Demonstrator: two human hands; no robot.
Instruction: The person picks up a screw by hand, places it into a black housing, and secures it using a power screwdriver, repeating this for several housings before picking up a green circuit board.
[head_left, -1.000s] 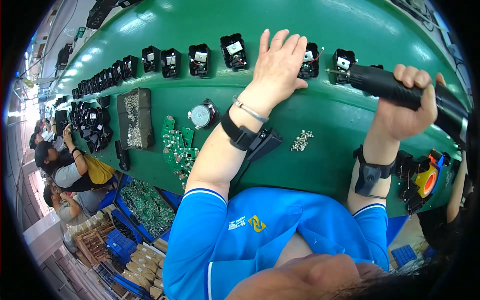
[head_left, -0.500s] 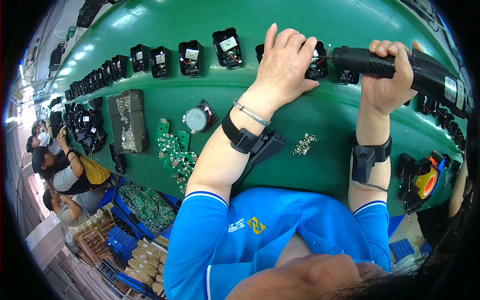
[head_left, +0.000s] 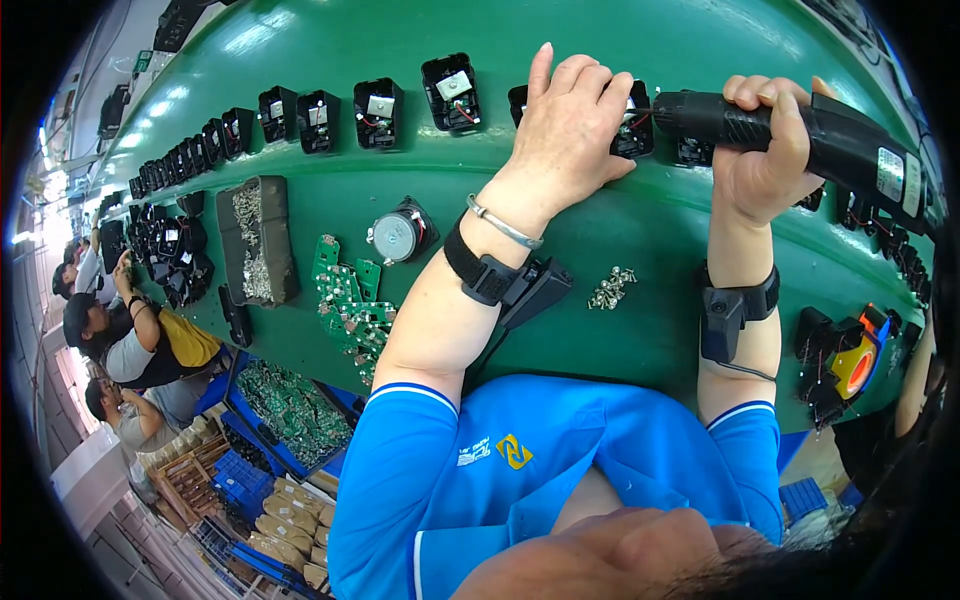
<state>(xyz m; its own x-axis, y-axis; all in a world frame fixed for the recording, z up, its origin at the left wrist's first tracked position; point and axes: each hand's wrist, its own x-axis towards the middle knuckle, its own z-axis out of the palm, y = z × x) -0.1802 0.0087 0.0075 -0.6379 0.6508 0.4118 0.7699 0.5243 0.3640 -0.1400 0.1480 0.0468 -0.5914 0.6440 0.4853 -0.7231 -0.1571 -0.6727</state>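
My right hand (head_left: 765,150) is wrapped round a black electric screwdriver (head_left: 715,120), held almost level. Its thin bit points left into an open black plastic housing (head_left: 632,135) with small wires at its edge. Across that housing lies my left hand (head_left: 572,120), gripping it from above with the thumb on the near side. The fingers hide most of the inside and the spot where the bit ends. Another black part (head_left: 518,103) shows just left of my left fingers; whether it is a separate housing I cannot tell.
A row of black housings (head_left: 450,92) curves along the green table. Nearer lie loose screws (head_left: 612,288), a round speaker (head_left: 397,236), green circuit boards (head_left: 350,305) and a screw tray (head_left: 258,240). An orange-and-yellow object (head_left: 855,365) sits at right. Co-workers (head_left: 150,340) are at left.
My right hand and the screwdriver have shifted slightly left, bringing the tool's nose closer to the housing. My left hand stays practically in place.
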